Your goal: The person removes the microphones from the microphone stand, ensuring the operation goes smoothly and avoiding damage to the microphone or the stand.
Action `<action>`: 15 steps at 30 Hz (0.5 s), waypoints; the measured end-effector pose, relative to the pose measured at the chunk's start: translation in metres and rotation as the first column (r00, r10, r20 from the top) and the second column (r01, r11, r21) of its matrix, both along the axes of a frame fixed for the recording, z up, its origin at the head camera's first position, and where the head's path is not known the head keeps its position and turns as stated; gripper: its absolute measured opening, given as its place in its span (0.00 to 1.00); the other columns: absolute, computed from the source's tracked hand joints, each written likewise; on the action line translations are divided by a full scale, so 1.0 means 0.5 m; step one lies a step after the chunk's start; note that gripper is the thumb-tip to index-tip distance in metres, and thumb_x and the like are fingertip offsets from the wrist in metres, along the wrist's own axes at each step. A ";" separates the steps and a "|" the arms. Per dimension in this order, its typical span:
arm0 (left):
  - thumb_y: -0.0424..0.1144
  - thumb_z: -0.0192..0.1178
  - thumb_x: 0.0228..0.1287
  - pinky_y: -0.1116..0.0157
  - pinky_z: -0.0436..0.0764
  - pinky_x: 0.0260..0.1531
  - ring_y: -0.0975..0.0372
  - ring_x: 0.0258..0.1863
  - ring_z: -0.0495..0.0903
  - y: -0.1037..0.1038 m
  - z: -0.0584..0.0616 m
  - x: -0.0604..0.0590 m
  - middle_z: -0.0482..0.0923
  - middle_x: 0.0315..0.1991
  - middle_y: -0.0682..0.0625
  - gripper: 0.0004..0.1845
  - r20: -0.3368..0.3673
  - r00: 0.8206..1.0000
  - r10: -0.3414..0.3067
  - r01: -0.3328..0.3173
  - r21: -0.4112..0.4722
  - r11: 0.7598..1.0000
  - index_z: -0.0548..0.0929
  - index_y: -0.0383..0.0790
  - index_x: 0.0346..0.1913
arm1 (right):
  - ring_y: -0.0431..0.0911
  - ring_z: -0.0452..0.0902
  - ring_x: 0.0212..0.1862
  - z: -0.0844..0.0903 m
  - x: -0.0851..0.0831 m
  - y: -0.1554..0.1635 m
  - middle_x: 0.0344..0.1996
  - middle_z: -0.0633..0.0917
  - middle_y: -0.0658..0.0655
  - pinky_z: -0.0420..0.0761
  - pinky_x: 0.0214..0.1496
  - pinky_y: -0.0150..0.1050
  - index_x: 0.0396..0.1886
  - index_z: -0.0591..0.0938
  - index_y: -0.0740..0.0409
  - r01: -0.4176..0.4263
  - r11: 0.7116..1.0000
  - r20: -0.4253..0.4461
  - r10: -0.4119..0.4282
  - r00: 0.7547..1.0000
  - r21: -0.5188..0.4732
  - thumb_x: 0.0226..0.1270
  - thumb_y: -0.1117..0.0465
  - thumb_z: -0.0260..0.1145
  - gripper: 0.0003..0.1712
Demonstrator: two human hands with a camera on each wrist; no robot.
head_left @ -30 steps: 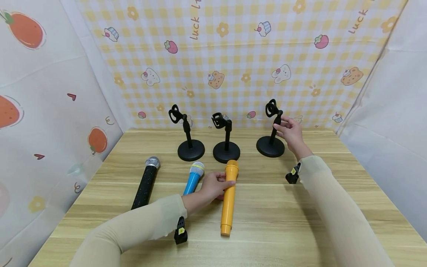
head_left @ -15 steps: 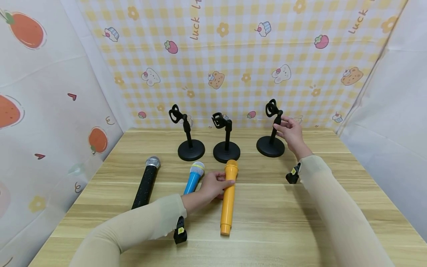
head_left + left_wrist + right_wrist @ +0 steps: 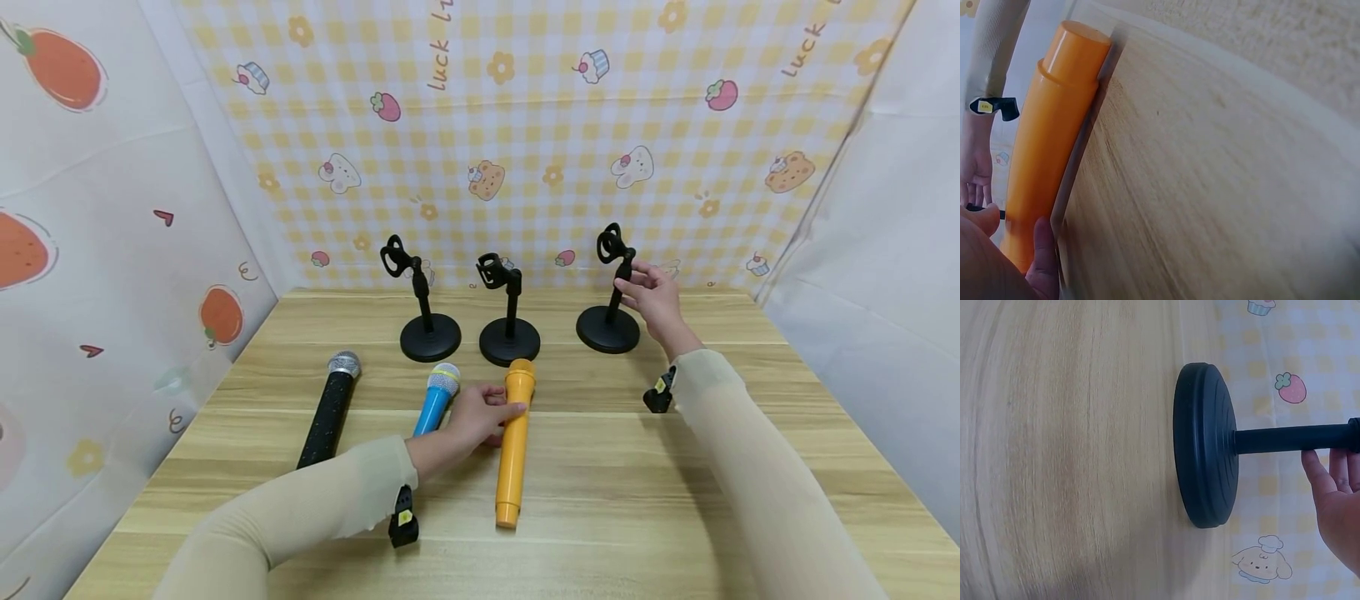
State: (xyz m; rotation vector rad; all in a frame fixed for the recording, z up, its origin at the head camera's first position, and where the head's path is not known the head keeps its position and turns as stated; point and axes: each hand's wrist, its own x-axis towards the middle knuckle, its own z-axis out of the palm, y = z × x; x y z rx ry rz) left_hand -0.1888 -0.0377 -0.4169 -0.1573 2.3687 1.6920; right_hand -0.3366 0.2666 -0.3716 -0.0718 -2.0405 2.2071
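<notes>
My left hand (image 3: pixel 475 419) pinches an orange microphone (image 3: pixel 512 467) just below its head, thumb on top and fingers at its left side. In the left wrist view the orange microphone (image 3: pixel 1054 125) lies along the wooden tabletop, its tail end toward the top. My right hand (image 3: pixel 655 302) holds the post of the right-hand black microphone stand (image 3: pixel 609 331), which stands upright on its round base. The right wrist view shows fingertips (image 3: pixel 1315 465) against the post of that stand (image 3: pixel 1285 439); its clip is out of frame there.
Two more black stands, the left one (image 3: pixel 429 337) and the middle one (image 3: pixel 510 340), stand at the back with clips holding nothing. A blue microphone (image 3: pixel 432 408) and a black microphone (image 3: pixel 327 421) lie left, partly behind my left arm. A checked cloth (image 3: pixel 495 108) hangs behind the table.
</notes>
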 end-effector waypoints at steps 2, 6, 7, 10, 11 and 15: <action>0.42 0.72 0.57 0.63 0.83 0.21 0.60 0.29 0.82 -0.002 0.002 -0.001 0.78 0.41 0.45 0.28 -0.001 1.000 -0.004 0.004 0.007 1.000 0.77 0.33 0.58 | 0.39 0.81 0.40 -0.002 -0.002 0.003 0.46 0.74 0.54 0.74 0.58 0.47 0.69 0.68 0.61 0.001 1.000 -0.001 -0.001 1.000 0.014 0.67 0.67 0.65 0.31; 0.42 0.72 0.57 0.63 0.83 0.21 0.59 0.29 0.83 -0.009 0.007 -0.001 0.79 0.42 0.45 0.31 -0.013 1.000 -0.022 0.022 0.019 1.000 0.75 0.32 0.60 | 0.38 0.81 0.43 -0.002 0.000 0.012 0.50 0.74 0.55 0.74 0.59 0.48 0.68 0.68 0.59 0.002 0.998 0.010 -0.002 1.000 0.059 0.68 0.65 0.65 0.30; 0.42 0.72 0.57 0.63 0.83 0.20 0.58 0.29 0.83 -0.011 0.009 -0.002 0.79 0.43 0.45 0.31 -0.018 0.999 -0.027 0.027 0.021 0.999 0.75 0.32 0.61 | 0.37 0.80 0.43 -0.001 0.001 0.014 0.51 0.74 0.55 0.75 0.58 0.47 0.68 0.68 0.59 0.000 0.998 0.011 -0.001 1.000 0.064 0.68 0.64 0.65 0.30; 0.42 0.71 0.59 0.63 0.83 0.21 0.54 0.30 0.83 -0.019 0.016 -0.004 0.79 0.44 0.44 0.31 -0.032 0.999 -0.043 0.044 0.038 0.998 0.74 0.31 0.61 | 0.37 0.80 0.44 0.000 0.006 0.023 0.52 0.75 0.55 0.78 0.55 0.42 0.69 0.68 0.61 -0.006 0.997 0.005 0.006 1.000 0.073 0.67 0.63 0.66 0.32; 0.42 0.70 0.59 0.63 0.83 0.22 0.54 0.31 0.83 -0.022 0.019 -0.005 0.79 0.44 0.44 0.31 -0.038 0.998 -0.047 0.048 0.045 0.998 0.74 0.31 0.61 | 0.36 0.80 0.44 0.000 0.008 0.025 0.51 0.75 0.54 0.79 0.54 0.41 0.68 0.68 0.61 -0.008 0.997 -0.001 0.008 1.000 0.074 0.67 0.62 0.66 0.32; 0.41 0.69 0.61 0.61 0.84 0.26 0.51 0.38 0.83 -0.033 0.033 -0.008 0.78 0.45 0.42 0.30 -0.050 0.997 -0.050 0.054 0.089 0.995 0.73 0.30 0.62 | 0.38 0.80 0.45 0.004 0.021 0.034 0.46 0.79 0.51 0.81 0.48 0.35 0.63 0.73 0.58 -0.022 0.999 -0.022 0.023 0.999 0.033 0.66 0.64 0.67 0.26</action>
